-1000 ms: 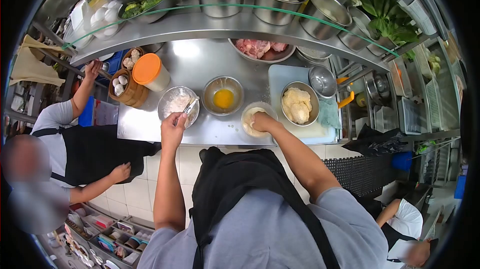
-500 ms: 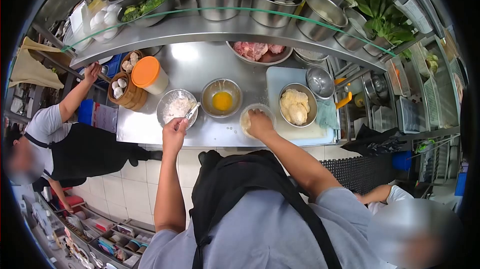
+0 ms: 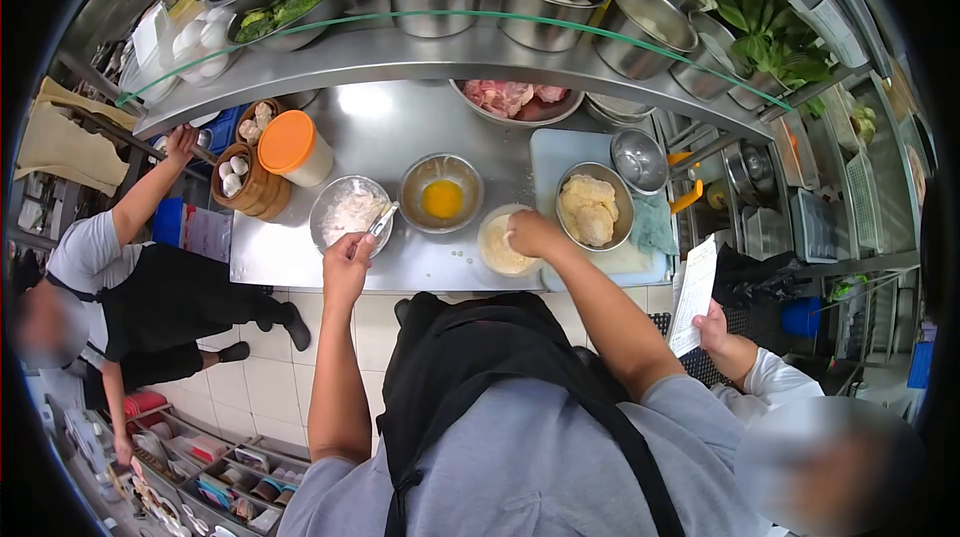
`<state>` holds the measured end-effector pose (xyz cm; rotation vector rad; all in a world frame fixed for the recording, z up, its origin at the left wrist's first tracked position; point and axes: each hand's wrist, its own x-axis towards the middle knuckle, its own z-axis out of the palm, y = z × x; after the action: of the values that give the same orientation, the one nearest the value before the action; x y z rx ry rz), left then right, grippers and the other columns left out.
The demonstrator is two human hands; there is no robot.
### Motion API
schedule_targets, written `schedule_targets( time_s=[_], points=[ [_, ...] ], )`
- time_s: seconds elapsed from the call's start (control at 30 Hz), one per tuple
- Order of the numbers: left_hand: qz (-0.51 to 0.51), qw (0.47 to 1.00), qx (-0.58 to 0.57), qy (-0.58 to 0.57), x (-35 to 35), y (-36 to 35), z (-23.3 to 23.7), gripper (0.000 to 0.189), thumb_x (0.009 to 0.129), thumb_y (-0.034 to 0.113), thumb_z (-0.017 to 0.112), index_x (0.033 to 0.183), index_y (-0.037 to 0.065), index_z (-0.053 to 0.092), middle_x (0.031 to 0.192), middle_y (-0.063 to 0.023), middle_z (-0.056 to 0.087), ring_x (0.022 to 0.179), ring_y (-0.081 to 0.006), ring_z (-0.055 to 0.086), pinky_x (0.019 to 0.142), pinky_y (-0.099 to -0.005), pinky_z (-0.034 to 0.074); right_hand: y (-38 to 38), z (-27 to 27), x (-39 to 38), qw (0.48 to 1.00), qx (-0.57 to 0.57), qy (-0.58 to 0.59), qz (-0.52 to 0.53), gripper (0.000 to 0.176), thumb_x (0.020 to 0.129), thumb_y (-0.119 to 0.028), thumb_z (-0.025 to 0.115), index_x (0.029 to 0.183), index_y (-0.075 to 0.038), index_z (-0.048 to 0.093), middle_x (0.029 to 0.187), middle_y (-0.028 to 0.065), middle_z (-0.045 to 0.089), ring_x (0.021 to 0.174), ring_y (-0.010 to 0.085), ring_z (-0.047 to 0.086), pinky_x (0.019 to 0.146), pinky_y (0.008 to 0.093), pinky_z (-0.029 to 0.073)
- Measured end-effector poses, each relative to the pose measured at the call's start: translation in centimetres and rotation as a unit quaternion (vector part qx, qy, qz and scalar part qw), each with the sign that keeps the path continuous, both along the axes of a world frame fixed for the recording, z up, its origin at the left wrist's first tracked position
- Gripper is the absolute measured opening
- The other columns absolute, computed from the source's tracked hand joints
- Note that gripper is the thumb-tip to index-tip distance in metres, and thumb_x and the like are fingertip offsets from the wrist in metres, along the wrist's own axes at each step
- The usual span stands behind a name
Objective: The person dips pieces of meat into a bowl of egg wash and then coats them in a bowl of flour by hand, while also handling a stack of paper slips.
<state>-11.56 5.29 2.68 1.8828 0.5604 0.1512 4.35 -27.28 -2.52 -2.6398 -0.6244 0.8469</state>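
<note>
My left hand [image 3: 350,253] pinches a small silver-and-white tool [image 3: 381,220] over the near right rim of a metal bowl with white floury contents [image 3: 352,214]. My right hand [image 3: 532,235] is at the right side of a clear bowl of pale crumbs or powder [image 3: 505,242], its fingertips inside the rim; whatever they hold is too small to make out. Between the hands stands a metal bowl with egg yolk [image 3: 442,199]. Right of my right hand, a metal bowl holds pale yellow battered pieces [image 3: 592,209].
Left are an orange-lidded tub [image 3: 296,146] and bamboo steamers [image 3: 250,185]. A raised shelf [image 3: 440,62] crosses the back, above a bowl of raw meat [image 3: 515,102]. One co-worker [image 3: 120,277] is at left; another's hand [image 3: 712,329] at right holds paper [image 3: 695,295].
My right hand has moved from the middle of the clear bowl to its right side, uncovering the contents. The co-worker at right has brought a paper into view.
</note>
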Motion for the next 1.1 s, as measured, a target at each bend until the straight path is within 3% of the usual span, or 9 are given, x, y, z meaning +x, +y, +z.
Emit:
schedule_targets(
  time_s=[0.07,0.23,0.43,0.5,0.6,0.9,0.93,1.03,1.1],
  points=[
    [0.009,1.000,-0.028,-0.002,0.1,-0.3,-0.1,0.031,0.094,0.027,0.068,0.101,-0.002,0.070,0.072,-0.0034,0.065,0.060,-0.0091,0.054,0.058,-0.0262,0.045,0.1,-7.2,-1.1,1.000,-0.002,-0.001,0.002,0.030,0.077,-0.018,0.061,0.095,0.003,0.072,0.106,0.0275,0.069,0.101,0.0413,0.066,0.091,0.0466,0.052],
    [-0.022,1.000,-0.005,0.017,0.0,-0.4,0.2,0.030,0.095,0.026,0.067,0.102,-0.003,0.070,0.075,-0.0013,0.064,0.062,-0.0075,0.053,0.059,-0.0239,0.043,1.6,-4.4,-2.2,0.999,-0.031,0.043,0.006,0.036,0.075,-0.014,0.062,0.104,0.007,0.070,0.111,0.0296,0.067,0.104,0.0382,0.067,0.093,0.0432,0.053],
    [-0.026,1.000,-0.005,-0.005,0.6,-0.3,0.3,0.032,0.095,0.028,0.068,0.101,-0.003,0.069,0.072,-0.0018,0.063,0.061,-0.0081,0.053,0.058,-0.0248,0.043,1.7,-3.3,-4.0,0.997,0.031,-0.065,-0.037,0.041,0.076,-0.017,0.064,0.112,0.004,0.063,0.115,0.0262,0.065,0.110,0.0364,0.063,0.094,0.0424,0.052],
    [-0.021,1.000,-0.018,0.000,0.4,-0.3,0.5,0.033,0.095,0.029,0.069,0.102,-0.004,0.069,0.074,-0.0017,0.064,0.061,-0.0083,0.053,0.058,-0.0247,0.044,2.1,-2.6,-5.0,0.984,-0.011,-0.163,-0.070,0.040,0.076,-0.017,0.064,0.111,0.002,0.062,0.113,0.0235,0.066,0.107,0.0352,0.064,0.093,0.0426,0.053],
    [-0.027,0.999,-0.023,-0.010,0.7,-0.2,0.4,0.033,0.095,0.029,0.069,0.101,-0.004,0.069,0.075,-0.0017,0.064,0.061,-0.0080,0.053,0.058,-0.0243,0.043,2.0,-2.9,-5.0,0.978,-0.024,-0.192,-0.078,0.039,0.075,-0.016,0.065,0.109,0.002,0.062,0.109,0.0229,0.066,0.107,0.0346,0.064,0.092,0.0423,0.053],
    [-0.037,0.999,-0.015,-0.001,1.2,-0.4,0.7,0.033,0.095,0.029,0.069,0.099,-0.003,0.069,0.074,-0.0015,0.064,0.061,-0.0078,0.052,0.058,-0.0239,0.043,-0.9,1.9,0.3,0.999,-0.006,-0.037,-0.035,0.034,0.076,-0.013,0.061,0.105,0.002,0.069,0.109,0.0243,0.068,0.105,0.0382,0.065,0.091,0.0441,0.053],
    [-0.038,0.999,-0.015,-0.002,1.2,-0.4,0.7,0.033,0.095,0.029,0.069,0.099,-0.003,0.069,0.074,-0.0015,0.064,0.061,-0.0078,0.052,0.058,-0.0239,0.043,-1.1,1.7,0.6,0.997,0.005,-0.046,-0.054,0.031,0.075,-0.018,0.062,0.102,-0.004,0.070,0.107,0.0193,0.068,0.106,0.0371,0.062,0.092,0.0454,0.050],
    [-0.034,0.999,-0.022,-0.003,1.3,-0.5,0.5,0.033,0.095,0.029,0.069,0.100,-0.003,0.069,0.074,-0.0016,0.064,0.061,-0.0079,0.052,0.058,-0.0240,0.043,-0.3,0.0,0.3,0.996,0.047,-0.031,-0.063,0.029,0.077,-0.018,0.062,0.101,-0.005,0.071,0.104,0.0209,0.069,0.107,0.0378,0.062,0.093,0.0459,0.050],
    [-0.036,0.999,-0.015,0.001,1.3,-0.6,0.5,0.032,0.095,0.029,0.069,0.100,-0.003,0.069,0.074,-0.0014,0.063,0.061,-0.0081,0.053,0.058,-0.0243,0.044,1.0,-5.0,-1.5,0.996,0.047,-0.021,-0.070,0.030,0.077,-0.016,0.062,0.100,0.001,0.071,0.104,0.0234,0.069,0.104,0.0385,0.065,0.093,0.0451,0.051]
  ],
)
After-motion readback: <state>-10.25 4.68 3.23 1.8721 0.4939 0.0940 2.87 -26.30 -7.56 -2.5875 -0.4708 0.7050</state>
